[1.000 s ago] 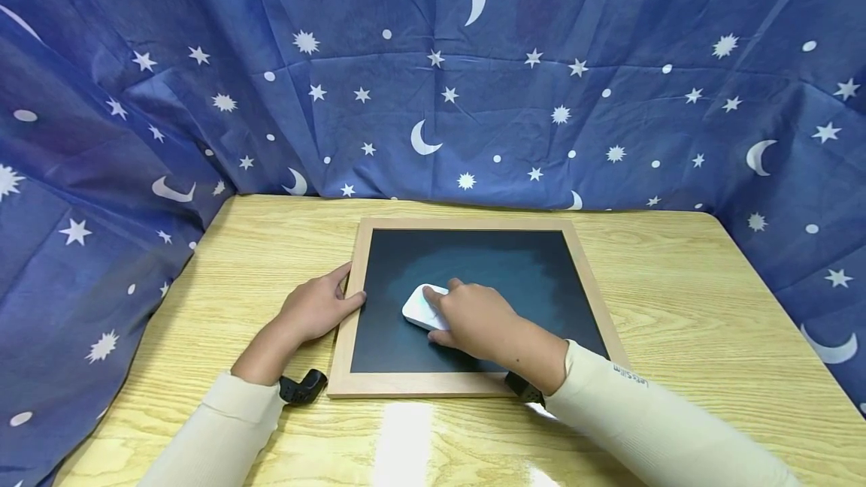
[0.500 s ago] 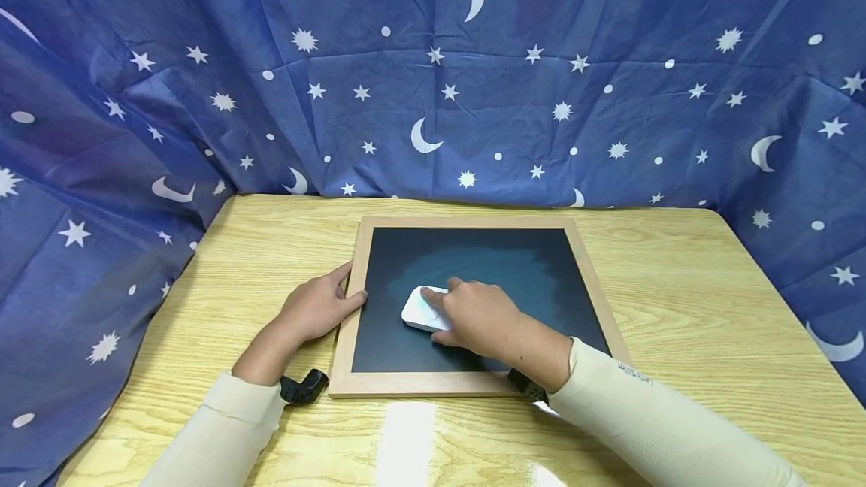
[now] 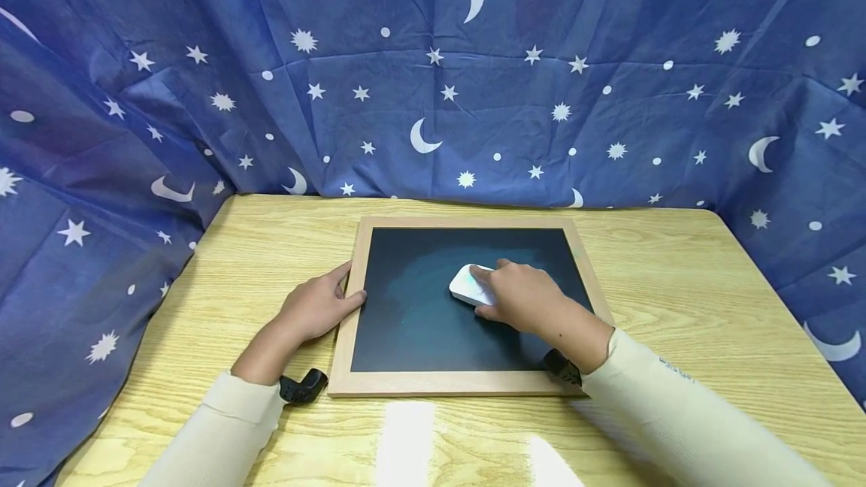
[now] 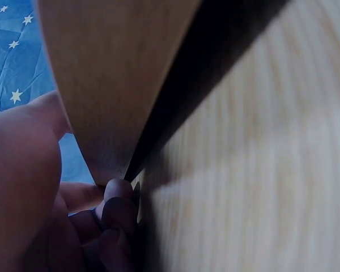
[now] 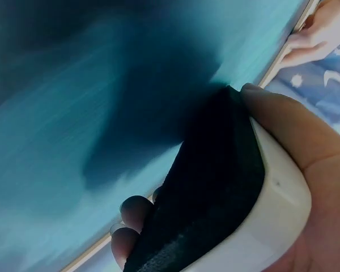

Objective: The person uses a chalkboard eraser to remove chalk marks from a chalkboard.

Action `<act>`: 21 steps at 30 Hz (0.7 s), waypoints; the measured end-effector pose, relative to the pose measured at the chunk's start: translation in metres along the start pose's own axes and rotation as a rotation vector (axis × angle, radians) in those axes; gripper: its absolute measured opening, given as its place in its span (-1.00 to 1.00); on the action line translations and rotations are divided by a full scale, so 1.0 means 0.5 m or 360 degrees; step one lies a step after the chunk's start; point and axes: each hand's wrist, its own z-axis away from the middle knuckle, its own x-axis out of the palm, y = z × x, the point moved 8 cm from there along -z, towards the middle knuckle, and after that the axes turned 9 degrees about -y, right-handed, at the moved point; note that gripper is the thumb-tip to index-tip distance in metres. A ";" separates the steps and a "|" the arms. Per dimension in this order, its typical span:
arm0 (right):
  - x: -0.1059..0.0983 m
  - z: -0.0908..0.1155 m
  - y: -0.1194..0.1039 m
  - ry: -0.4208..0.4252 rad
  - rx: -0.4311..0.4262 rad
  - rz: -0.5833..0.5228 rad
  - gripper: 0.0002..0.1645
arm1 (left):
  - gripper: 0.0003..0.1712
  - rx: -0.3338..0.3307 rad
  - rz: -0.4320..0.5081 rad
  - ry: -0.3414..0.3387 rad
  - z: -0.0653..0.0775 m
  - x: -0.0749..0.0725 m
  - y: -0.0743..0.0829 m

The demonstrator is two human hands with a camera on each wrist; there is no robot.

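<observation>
A framed chalkboard [image 3: 419, 337] lies on the table, its dark surface smeared with pale chalk haze. At its left edge my left hand [image 3: 314, 310] grips the wooden frame [image 3: 344, 352], thumb on top. The left wrist view shows curled fingers [image 4: 119, 212] at the frame's lower edge. My right hand [image 3: 524, 295] holds a white chalkboard eraser [image 3: 468, 285] over the right half of the board. In the right wrist view the eraser's dark felt [image 5: 209, 181] faces the board and casts a shadow on it. Whether the felt touches the board, I cannot tell.
The wood-grain table [image 3: 690, 299] extends on both sides of the board. A blue curtain [image 3: 433, 81] with moons and stars hangs behind and at the sides. Each wrist carries a black strapped device, the left one [image 3: 303, 387] beside the frame's near corner.
My right hand has carried the eraser to the right and a little away from me across the board. My left hand stays on the frame's left edge.
</observation>
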 end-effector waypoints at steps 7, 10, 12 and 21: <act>0.006 0.025 0.085 0.0048 0.0100 -0.0041 -0.22 | -0.13 -0.0008 -0.0001 -0.0002 0.000 0.001 0.001; 0.009 0.041 0.121 0.0076 0.0135 -0.0065 -0.22 | -0.13 -0.0009 0.0003 -0.0004 0.000 0.001 0.002; 0.009 0.053 0.140 0.0091 0.0154 -0.0090 -0.21 | -0.13 -0.0010 0.0008 -0.0007 0.001 0.001 0.003; 0.017 0.074 0.177 0.0079 0.0213 -0.0162 -0.20 | -0.13 -0.0013 -0.0009 -0.0007 0.003 -0.001 0.003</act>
